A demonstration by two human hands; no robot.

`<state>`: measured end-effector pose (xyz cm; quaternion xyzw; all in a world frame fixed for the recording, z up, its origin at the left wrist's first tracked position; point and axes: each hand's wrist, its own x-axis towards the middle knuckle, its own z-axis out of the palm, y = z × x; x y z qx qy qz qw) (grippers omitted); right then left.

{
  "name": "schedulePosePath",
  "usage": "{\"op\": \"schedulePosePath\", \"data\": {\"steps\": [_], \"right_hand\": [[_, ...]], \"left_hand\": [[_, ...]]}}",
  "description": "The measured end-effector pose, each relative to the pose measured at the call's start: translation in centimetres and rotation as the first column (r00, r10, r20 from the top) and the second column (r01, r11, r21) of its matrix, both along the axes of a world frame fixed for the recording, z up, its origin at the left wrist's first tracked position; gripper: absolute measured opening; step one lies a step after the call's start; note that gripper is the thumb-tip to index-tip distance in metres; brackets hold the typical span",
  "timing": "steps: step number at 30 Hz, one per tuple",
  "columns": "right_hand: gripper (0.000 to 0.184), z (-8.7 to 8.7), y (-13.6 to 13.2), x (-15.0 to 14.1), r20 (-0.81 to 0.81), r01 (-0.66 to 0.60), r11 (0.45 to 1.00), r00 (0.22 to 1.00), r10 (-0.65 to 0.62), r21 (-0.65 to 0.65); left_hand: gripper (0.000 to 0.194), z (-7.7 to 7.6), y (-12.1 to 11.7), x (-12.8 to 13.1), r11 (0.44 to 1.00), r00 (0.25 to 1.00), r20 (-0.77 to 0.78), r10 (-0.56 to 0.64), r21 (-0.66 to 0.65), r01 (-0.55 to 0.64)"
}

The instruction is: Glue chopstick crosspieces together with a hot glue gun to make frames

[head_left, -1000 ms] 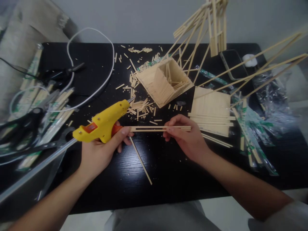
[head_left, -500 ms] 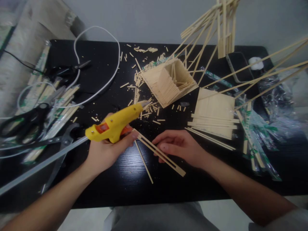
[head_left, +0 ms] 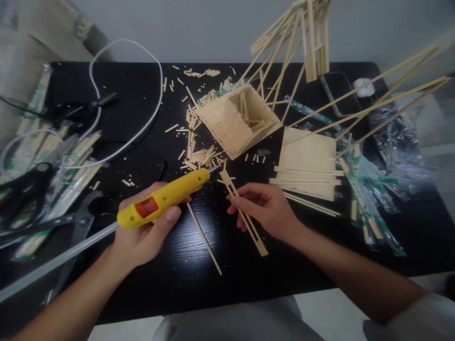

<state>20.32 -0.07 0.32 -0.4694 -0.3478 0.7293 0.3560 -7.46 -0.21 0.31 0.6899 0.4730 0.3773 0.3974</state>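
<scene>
My left hand (head_left: 147,232) is wrapped round a yellow hot glue gun (head_left: 170,194), its metal nozzle pointing right and a long clear glue stick (head_left: 60,260) trailing from its back. Between the fingers and thumb of my right hand (head_left: 265,208) is a narrow frame of joined wooden sticks (head_left: 258,240), tilted, its upper end close to the nozzle. Below the glue gun a single thin stick (head_left: 206,241) lies on the black table (head_left: 159,293). Right of my right hand, several loose sticks (head_left: 309,181) lie across a flat wooden stick panel (head_left: 309,151).
A hollow box of sticks on a square base (head_left: 238,123) stands at the back, amid scattered cut pieces (head_left: 201,158). Long stick structures (head_left: 311,42) rise behind it. Scissors (head_left: 31,189), pliers (head_left: 83,220) and a white cable (head_left: 156,113) lie left; wrapped chopsticks (head_left: 368,213) and a phone (head_left: 341,94) right.
The stick frame has passed from my left hand's fingertips into my right hand and turned from level to steeply slanted. The glue gun has turned slightly, with its nozzle now near the frame.
</scene>
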Motion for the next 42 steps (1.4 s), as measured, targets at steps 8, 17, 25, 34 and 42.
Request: {"op": "schedulePosePath", "data": {"steps": [8, 17, 25, 34, 42], "right_hand": [[0.03, -0.3, -0.4, -0.4, 0.078, 0.1, 0.99, 0.991, -0.107, 0.099], [0.023, -0.9, -0.6, -0.2, 0.141, 0.081, 0.979, 0.984, -0.108, 0.188], [0.023, -1.0, -0.8, -0.1, 0.144, 0.067, 0.978, 0.985, -0.097, 0.199], [0.021, -1.2, -0.8, -0.1, 0.139, 0.071, 0.977, 0.985, -0.1, 0.2], [0.023, -1.2, -0.8, -0.1, 0.172, 0.059, 0.97, 0.98, -0.102, 0.235]], "left_hand": [[0.006, 1.7, 0.6, 1.4, 0.961, 0.97, -0.228, -0.083, 0.24, 0.139], [0.008, 1.6, 0.6, 1.0, 0.971, 0.948, -0.307, -0.087, 0.185, 0.149], [0.008, 1.7, 0.7, 1.3, 0.954, 0.938, -0.336, -0.086, 0.245, 0.175], [0.011, 2.1, 0.7, 1.6, 0.963, 0.947, -0.313, -0.066, 0.229, 0.143], [0.014, 1.9, 0.7, 1.6, 0.967, 0.943, -0.326, -0.069, 0.212, 0.144]]}}
